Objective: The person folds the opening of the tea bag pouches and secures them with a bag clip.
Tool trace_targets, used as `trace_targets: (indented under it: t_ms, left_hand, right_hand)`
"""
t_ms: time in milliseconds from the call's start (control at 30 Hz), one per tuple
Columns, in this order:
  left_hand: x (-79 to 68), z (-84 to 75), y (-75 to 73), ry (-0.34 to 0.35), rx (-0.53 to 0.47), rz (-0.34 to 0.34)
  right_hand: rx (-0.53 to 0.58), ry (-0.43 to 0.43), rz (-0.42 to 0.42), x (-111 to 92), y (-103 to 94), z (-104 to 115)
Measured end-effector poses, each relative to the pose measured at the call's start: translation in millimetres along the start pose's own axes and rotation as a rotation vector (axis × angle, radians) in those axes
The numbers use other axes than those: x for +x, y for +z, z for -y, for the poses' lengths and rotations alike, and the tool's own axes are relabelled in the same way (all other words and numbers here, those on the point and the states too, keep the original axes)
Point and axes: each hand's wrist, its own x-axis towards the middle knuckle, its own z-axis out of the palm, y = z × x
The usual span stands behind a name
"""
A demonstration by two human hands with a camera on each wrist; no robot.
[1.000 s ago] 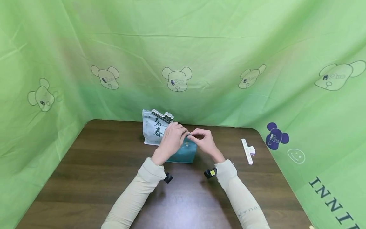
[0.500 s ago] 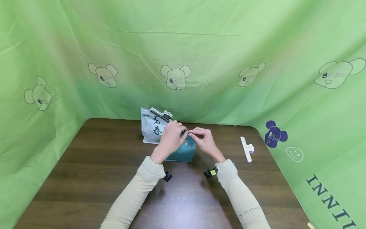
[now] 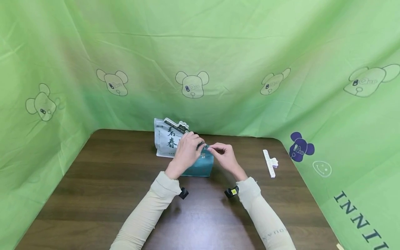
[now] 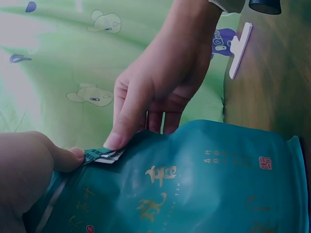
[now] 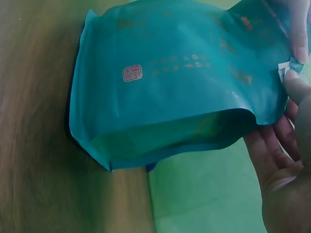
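A teal tea pouch (image 3: 201,166) with gold lettering stands on the table, its top between my two hands. My left hand (image 3: 187,147) pinches the pouch's top edge on its left side. My right hand (image 3: 226,158) pinches further right along the same edge, its other fingers behind the pouch in the left wrist view. Between the thumbs, a small folded teal-and-white piece (image 4: 104,155) sticks up at the top edge; I cannot tell whether it is part of the pouch. Behind my left hand stands a pale blue tea pouch (image 3: 164,140), partly hidden, with a black-and-white ruler clip (image 3: 175,125) across its top.
A white bag clip (image 3: 269,164) lies on the brown wooden table (image 3: 103,180), to the right. A green curtain (image 3: 231,111) printed with bear heads hangs round the table's back and sides.
My right hand has shifted slightly down, and more of the teal-and-white piece shows between the hands. The left hand stays at the pouch's top; the pouches and clips have not moved.
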Motion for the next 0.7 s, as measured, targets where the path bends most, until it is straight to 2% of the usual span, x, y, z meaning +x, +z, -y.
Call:
trace_targets:
  t_ms: [200, 433, 700]
  left_hand:
    - [-0.2, -0.4, 0.9, -0.024, -0.013, 0.012]
    - [0.0, 0.1, 0.4, -0.026, -0.014, 0.026]
    - [0.1, 0.0, 0.2, -0.015, -0.001, 0.022]
  right_hand:
    - [-0.029, -0.032, 0.046, -7.0, -2.8, 1.7]
    - [-0.049, -0.053, 0.027, -6.0, -1.3, 2.5]
    - [-0.077, 0.01, -0.017, -7.5, -3.3, -0.5]
